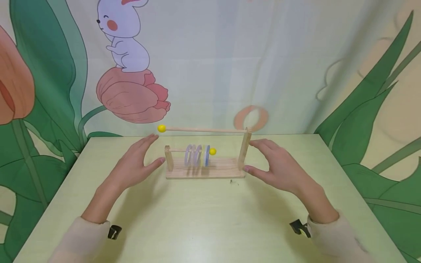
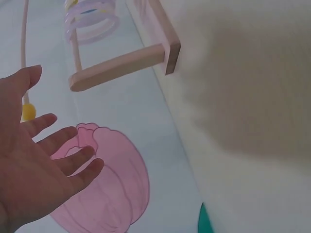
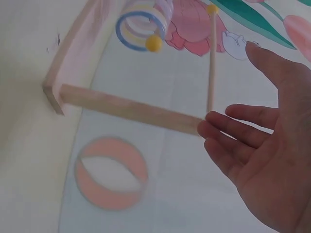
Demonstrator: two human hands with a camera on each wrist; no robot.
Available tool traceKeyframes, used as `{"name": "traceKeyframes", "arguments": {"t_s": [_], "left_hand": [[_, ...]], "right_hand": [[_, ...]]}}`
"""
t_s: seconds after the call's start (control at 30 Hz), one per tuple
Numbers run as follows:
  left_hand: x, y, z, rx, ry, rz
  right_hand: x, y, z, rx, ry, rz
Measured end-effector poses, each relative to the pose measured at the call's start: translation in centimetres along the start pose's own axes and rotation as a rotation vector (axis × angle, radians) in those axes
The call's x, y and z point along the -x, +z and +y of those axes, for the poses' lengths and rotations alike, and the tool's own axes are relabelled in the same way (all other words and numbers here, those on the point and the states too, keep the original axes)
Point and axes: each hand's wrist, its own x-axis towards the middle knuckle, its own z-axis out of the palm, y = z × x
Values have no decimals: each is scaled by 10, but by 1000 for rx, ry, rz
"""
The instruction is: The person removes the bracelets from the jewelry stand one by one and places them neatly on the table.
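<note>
In the head view, a wooden stand (image 1: 227,164) sits upright on the desk (image 1: 210,219) between two hands. Its short post (image 1: 169,159) is on the left and carries a low rod strung with rings (image 1: 207,156), ending in a yellow ball (image 1: 213,151); its tall post (image 1: 244,149) is on the right, with a long rod (image 1: 204,130) running leftward from its top to a yellow knob (image 1: 161,128). The left hand (image 1: 133,162) has its thumb just beside the short post, fingers parted from the thumb and pinching nothing. The right hand (image 1: 281,166) curves about the tall post's outer side, thumb near its foot; whether it touches is unclear. The step in hand looks like framing or steadying the stand from both ends, which would go best with even, light pressure low on the posts or base, since each rod seems fixed at one end only. In the left wrist view, the left fingers are spread and hold nothing, the knob close beside them; they would do well to give it room. In the right wrist view, the right fingers are straight and slightly apart, the tips overlapping the tall post's top, contact uncertain. The rings look wider than the ball, so keeping the base level should stop them sliding off.
</note>
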Motion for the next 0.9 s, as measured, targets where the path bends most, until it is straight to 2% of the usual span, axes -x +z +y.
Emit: {"name": "traceKeyframes", "arguments": {"t_s": [0.2, 0.33, 0.63, 0.9], "left_hand": [[-6, 24, -2, 153, -35, 39], [-13, 35, 1, 246, -35, 81], [-29, 50, 0, 356, -44, 102], [-36, 58, -5, 476, -84, 113]], "right_hand": [[-16, 31, -6, -21, -65, -13], [-27, 52, -9, -47, -62, -32], [-53, 90, -11, -161, 0, -60], [-71, 108, -14, -192, 13, -61]]}}
